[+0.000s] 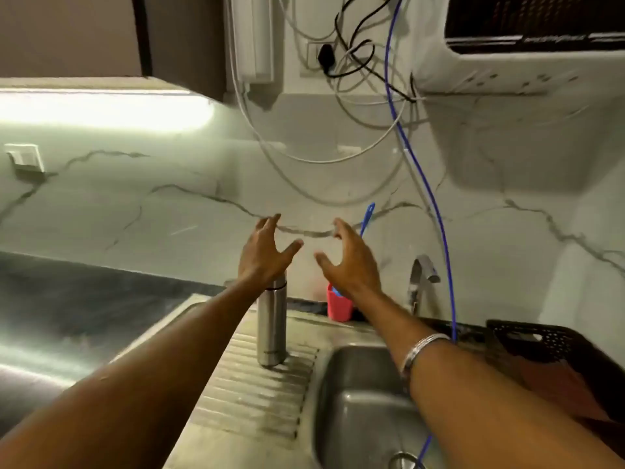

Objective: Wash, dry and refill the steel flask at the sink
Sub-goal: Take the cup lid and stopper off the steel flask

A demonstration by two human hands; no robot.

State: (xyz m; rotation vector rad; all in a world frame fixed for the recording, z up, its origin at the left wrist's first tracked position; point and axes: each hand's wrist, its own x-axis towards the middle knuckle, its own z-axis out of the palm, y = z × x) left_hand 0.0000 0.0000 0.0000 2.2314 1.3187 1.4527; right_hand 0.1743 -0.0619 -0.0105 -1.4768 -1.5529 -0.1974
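A tall steel flask (271, 328) stands upright with its cap on, on the ribbed drainboard (250, 394) left of the sink basin (362, 411). My left hand (265, 252) is raised above the flask with fingers spread and holds nothing. My right hand (348, 257) is raised beside it, fingers spread, also holding nothing; a metal bangle sits on that forearm. The two palms face each other, a short gap apart. The tap (421, 277) rises behind the basin at the wall.
A red cup (339, 308) holding a blue brush (367, 220) stands against the wall behind the sink. A blue hose (439, 231) hangs down into the basin. A dark perforated basket (554, 350) sits right of the sink. A dark counter (84, 299) lies left.
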